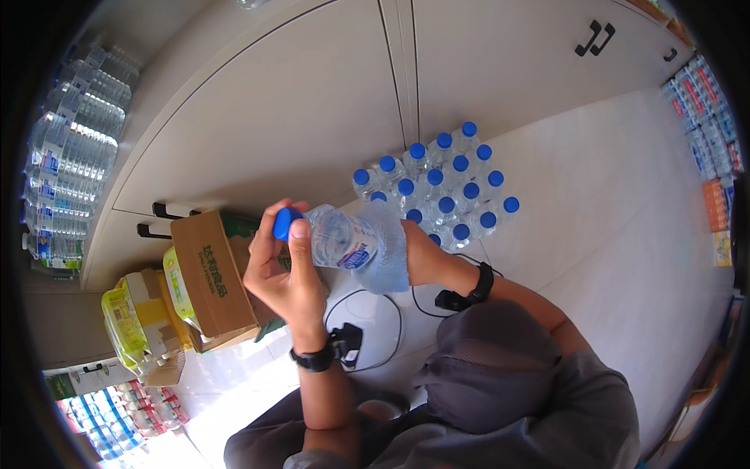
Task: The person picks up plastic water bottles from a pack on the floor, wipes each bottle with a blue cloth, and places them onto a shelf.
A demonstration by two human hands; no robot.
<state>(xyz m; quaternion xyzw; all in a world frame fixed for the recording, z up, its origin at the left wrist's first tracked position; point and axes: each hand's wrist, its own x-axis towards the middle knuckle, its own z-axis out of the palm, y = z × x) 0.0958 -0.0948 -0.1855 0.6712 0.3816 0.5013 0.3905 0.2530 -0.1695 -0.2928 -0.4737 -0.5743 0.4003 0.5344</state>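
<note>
A clear plastic water bottle [334,237] with a blue label lies tilted in front of me, its blue cap [287,223] towards the left. My left hand [287,264] pinches that cap between thumb and fingers. Over the bottle's lower end is a light blue cloth [384,252], and my right hand [419,252] grips the bottle through it; the fingers are hidden by the cloth. Just beyond, several upright water bottles [446,205] with blue caps stand grouped in rows on the floor.
A cardboard box [214,275] and a yellow-green pack [126,328] stand at left beside pale cabinets [293,117] with black handles. A black cable [401,328] loops on the tiled floor [586,193]. Large water bottles [76,158] sit far left; packed drinks [700,94] are far right.
</note>
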